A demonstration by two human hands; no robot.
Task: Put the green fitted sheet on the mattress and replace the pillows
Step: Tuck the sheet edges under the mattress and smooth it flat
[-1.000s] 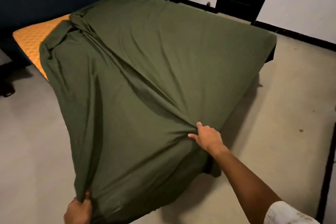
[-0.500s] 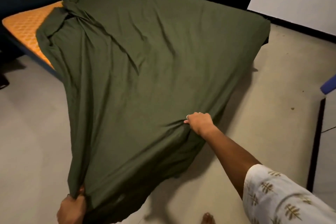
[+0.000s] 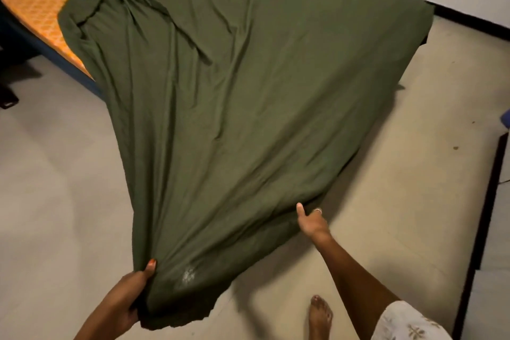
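Note:
The dark green fitted sheet lies spread over most of the orange patterned mattress, whose far left corner stays bare. The sheet's near corner is pulled off the bed toward me and hangs stretched above the floor. My left hand grips the bunched tip of that corner at the bottom left. My right hand holds the sheet's right edge, thumb on top and fingers tucked under the cloth. No pillows are in view.
Beige floor surrounds the bed. My bare foot stands to the right of the hanging corner. A dark blue bed frame edge runs under the mattress. White walls with black skirting and a dark doorway lie beyond.
I have stepped back and pulled the near corner further off the bed. My right hand moved from the top of the sheet down to its right edge. My left hand keeps its grip.

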